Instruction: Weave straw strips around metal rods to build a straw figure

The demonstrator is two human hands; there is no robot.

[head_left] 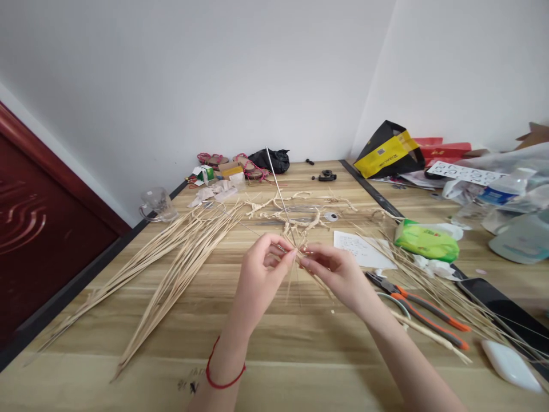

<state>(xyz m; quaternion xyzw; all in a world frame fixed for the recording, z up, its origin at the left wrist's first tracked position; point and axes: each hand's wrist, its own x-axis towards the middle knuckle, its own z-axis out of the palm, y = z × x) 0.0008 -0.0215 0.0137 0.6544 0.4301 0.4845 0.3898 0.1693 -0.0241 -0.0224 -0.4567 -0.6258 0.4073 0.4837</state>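
Observation:
Above the middle of the table, my left hand (pixel 265 268) pinches with thumb and index finger at the foot of a thin metal rod (pixel 277 186), which leans up and away. Pale thin strips (pixel 290 283) that look like rattan cross at the same spot and poke out below the fingers. My right hand (pixel 337 272) is closed on the strips from the other side, its fingertips close to the left ones. The exact crossing is partly hidden by the fingers. Just beyond the hands lie knotted, twisted rattan pieces (pixel 317 222).
Two strip bundles (pixel 175 286) lie at left, near a glass mug (pixel 158 205). To the right are orange-handled pliers (pixel 390 287), a written note (pixel 364 250), more loose strips (pixel 433 283), a green tissue pack (pixel 426 241), a black phone (pixel 489 297) and a white rounded object (pixel 510 365).

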